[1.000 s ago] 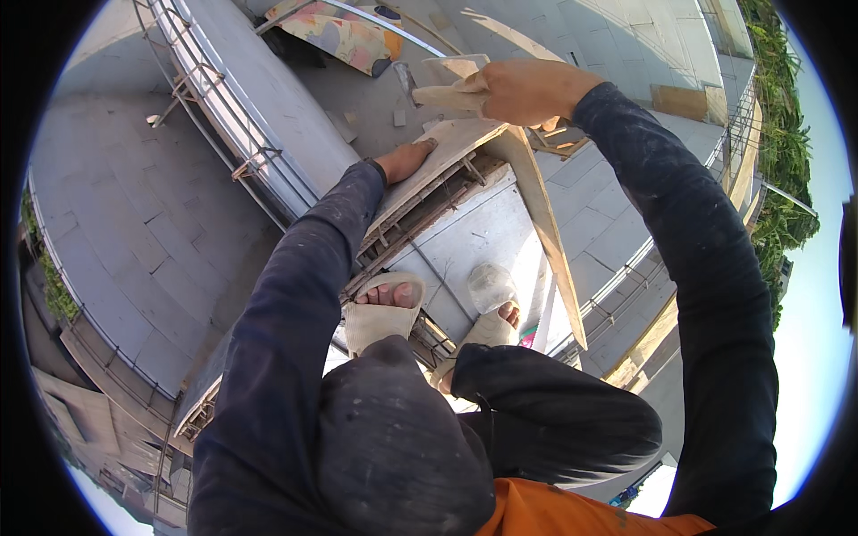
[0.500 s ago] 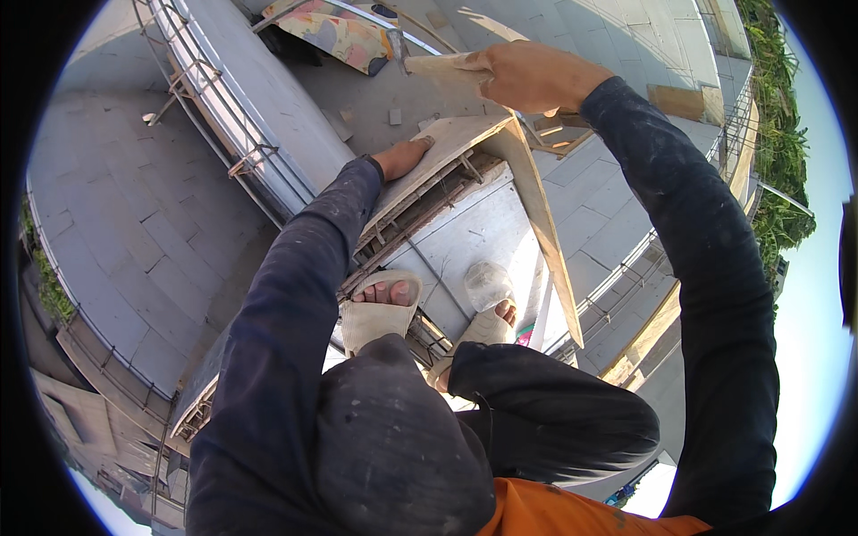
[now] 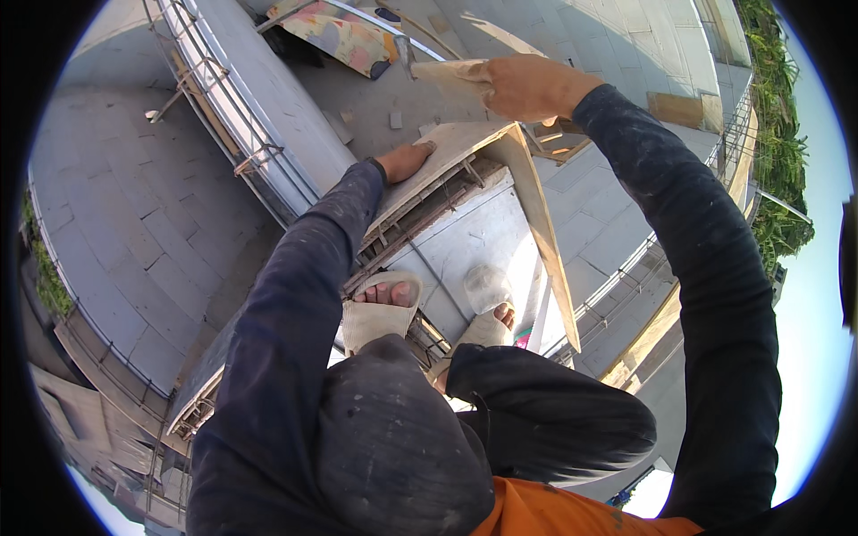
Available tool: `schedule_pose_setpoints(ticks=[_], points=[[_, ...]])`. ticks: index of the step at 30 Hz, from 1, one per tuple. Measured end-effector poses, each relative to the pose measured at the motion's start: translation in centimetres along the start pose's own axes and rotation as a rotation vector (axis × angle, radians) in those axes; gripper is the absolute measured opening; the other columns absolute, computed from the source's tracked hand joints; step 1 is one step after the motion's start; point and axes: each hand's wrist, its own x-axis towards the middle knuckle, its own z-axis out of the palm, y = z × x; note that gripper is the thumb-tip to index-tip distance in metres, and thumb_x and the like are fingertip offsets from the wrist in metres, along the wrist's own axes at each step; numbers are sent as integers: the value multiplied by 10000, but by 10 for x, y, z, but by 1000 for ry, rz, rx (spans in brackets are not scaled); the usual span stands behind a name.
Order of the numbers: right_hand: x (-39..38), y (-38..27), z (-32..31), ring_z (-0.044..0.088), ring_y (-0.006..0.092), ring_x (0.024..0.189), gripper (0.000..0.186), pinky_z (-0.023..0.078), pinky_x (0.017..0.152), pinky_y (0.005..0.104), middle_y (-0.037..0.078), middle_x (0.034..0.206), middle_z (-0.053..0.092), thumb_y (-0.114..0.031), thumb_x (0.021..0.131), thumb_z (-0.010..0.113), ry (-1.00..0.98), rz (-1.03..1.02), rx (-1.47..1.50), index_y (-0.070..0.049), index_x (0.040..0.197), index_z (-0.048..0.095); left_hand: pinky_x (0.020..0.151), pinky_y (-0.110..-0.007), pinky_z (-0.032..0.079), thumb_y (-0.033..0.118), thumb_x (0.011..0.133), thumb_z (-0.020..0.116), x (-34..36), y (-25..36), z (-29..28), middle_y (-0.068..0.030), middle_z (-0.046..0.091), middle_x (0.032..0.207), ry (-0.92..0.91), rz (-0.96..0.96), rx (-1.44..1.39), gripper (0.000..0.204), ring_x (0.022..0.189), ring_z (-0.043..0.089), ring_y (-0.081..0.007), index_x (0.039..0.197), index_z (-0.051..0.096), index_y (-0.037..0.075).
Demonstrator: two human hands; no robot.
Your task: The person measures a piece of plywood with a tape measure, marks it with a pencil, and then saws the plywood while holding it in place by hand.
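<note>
My left hand (image 3: pixel 403 163) grips the edge of a pale wooden board (image 3: pixel 447 148), thumb and fingers partly hidden. Above the board my right hand (image 3: pixel 527 89) holds a hammer by its blurred wooden handle, its grey metal head (image 3: pixel 404 55) to the left, apart from the board. A long, narrow plank (image 3: pixel 547 250) runs down from the board's right corner. Rusty bars and short wooden bits show under the board, beside a white panel (image 3: pixel 456 228). My sandalled feet (image 3: pixel 380 313) are on this narrow section, near a clear plastic object (image 3: pixel 485 288).
A pale ledge with metal rods (image 3: pixel 255 134) runs along the left. Lower tiled surfaces (image 3: pixel 125 214) lie on both sides, with drops at the edges. A patterned board (image 3: pixel 335 36) and loose timber (image 3: pixel 672 107) lie farther off. Greenery (image 3: pixel 770 107) is beyond the right edge.
My right hand and the hammer rose between the first two frames, then my hand dropped slightly. My left hand stays on the board, with only slight shifts in the view.
</note>
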Motion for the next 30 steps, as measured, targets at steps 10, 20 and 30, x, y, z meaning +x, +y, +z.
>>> schedule_pose_setpoints(ticks=[10,20,30], points=[[20,0,6,745,360,1006,405,577,941,466,195,1089,773,-248,926,636,-132,29,-174,-77,1265,777,1232,-471,375,530,1160,289,16,-20,9,-341,556,1535,53,-2,0,737,1456,514,-476,1501,555,-66],[-139,50,-19,709,190,863,509,618,815,311,156,1125,710,-397,1071,643,-268,-122,777,-160,1518,580,996,-443,544,290,1018,633,-56,45,-3,-195,749,1239,600,297,140,354,1146,713,-357,1191,752,6],[-286,41,197,574,101,515,400,494,485,254,35,749,610,-165,876,738,623,348,1458,22,1213,629,812,-420,619,156,979,641,-81,53,133,-61,661,1068,185,672,952,167,992,733,-272,1103,735,95]])
